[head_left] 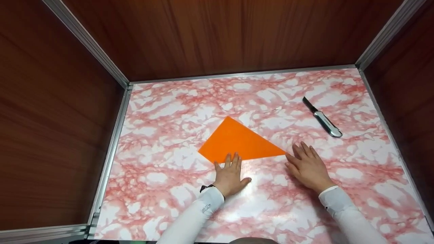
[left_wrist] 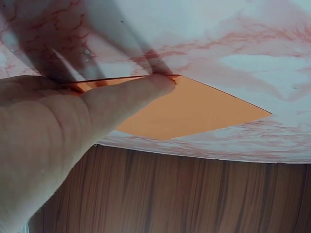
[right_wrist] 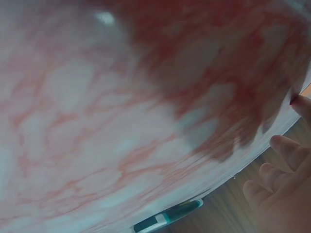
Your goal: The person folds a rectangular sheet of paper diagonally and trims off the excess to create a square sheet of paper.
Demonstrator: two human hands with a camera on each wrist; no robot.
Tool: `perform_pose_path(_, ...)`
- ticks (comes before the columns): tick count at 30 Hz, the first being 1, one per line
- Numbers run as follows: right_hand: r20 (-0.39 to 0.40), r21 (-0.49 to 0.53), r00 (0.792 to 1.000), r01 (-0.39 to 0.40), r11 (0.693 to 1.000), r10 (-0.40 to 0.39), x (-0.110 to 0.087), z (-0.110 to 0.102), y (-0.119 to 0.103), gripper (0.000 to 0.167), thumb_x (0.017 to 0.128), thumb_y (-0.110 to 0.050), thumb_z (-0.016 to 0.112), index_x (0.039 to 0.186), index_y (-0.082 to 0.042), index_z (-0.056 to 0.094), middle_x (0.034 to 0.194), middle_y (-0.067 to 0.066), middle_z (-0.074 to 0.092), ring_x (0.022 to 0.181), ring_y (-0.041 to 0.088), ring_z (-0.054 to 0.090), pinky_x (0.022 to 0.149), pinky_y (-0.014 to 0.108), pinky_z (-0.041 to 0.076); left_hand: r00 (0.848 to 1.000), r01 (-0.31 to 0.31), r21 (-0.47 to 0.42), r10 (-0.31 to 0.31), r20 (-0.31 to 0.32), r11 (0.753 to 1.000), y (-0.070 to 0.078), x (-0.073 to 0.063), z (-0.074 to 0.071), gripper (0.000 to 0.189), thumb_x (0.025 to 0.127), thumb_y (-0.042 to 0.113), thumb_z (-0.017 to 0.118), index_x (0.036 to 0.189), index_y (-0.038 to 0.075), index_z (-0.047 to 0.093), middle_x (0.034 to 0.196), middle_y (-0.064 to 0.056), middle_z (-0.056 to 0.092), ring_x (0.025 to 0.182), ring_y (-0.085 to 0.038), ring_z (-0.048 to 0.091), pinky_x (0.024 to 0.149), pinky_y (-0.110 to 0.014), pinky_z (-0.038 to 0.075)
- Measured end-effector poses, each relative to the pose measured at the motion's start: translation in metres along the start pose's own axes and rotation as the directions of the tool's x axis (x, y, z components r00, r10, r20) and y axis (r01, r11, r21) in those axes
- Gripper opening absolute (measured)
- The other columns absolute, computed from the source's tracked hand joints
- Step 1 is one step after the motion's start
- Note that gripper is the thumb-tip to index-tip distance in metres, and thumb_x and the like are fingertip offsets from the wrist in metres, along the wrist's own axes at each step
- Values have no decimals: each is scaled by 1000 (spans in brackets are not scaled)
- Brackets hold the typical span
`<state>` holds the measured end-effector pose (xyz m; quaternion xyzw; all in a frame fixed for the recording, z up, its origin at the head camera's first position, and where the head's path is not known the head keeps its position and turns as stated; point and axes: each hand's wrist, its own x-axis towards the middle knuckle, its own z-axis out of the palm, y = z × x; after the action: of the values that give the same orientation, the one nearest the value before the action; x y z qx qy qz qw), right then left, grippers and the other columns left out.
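Left hand [head_left: 230, 178]: straight-fingered on orange paper [head_left: 234, 139]; uneven pressure could skew it.
Right hand [head_left: 310, 169]: outspread at paper's tip.
Utility knife [head_left: 326, 123]: exposed blade [head_left: 309, 104] could cut straying fingers.

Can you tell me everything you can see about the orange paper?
The orange paper is bright and plain, and looks thin and smooth. It has straight edges and four corners, a bit like a lopsided kite, with one long pointy end. It may be folded, but I can't be sure. It lies flat on the red-and-white table. The left hand touches its near edge, and the right hand is at the pointy end.
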<state>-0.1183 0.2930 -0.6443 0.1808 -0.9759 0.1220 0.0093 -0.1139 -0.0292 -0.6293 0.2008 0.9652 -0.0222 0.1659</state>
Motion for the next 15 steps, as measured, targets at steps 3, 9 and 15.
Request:
perform_pose_path(3, 6, -4, 1000, -15, 1000, 15, 0, 1, -1, 52, 106, -48, 49, 144, -15, 61, 159, 21, 40, 151, 44, 20, 121, 58, 11, 1000, 1, 1, -1, 1, 1000, 0, 0, 1, 95, 97, 76, 35, 165, 11, 19, 171, -7, 11, 156, -31, 11, 109, -74, 26)
perform_pose_path(9, 4, -24, 1000, -5, 1000, 5, 0, 3, -2, 54, 104, -49, 52, 145, -15, 61, 158, 21, 40, 151, 44, 21, 120, 60, 14, 1000, 3, 4, -3, -4, 1000, 1, -1, 2, 96, 97, 77, 35, 165, 11, 20, 171, -6, 10, 156, -31, 11, 109, -74, 27)
perform_pose_path(15, 6, -13, 1000, -12, 1000, 12, -1, 4, -3, 55, 104, -49, 52, 145, -14, 61, 157, 21, 41, 150, 44, 22, 119, 61, 15, 1000, 2, 4, -2, -17, 1000, 0, -2, 1, 96, 96, 77, 37, 165, 11, 20, 171, -6, 11, 156, -31, 12, 109, -73, 28)
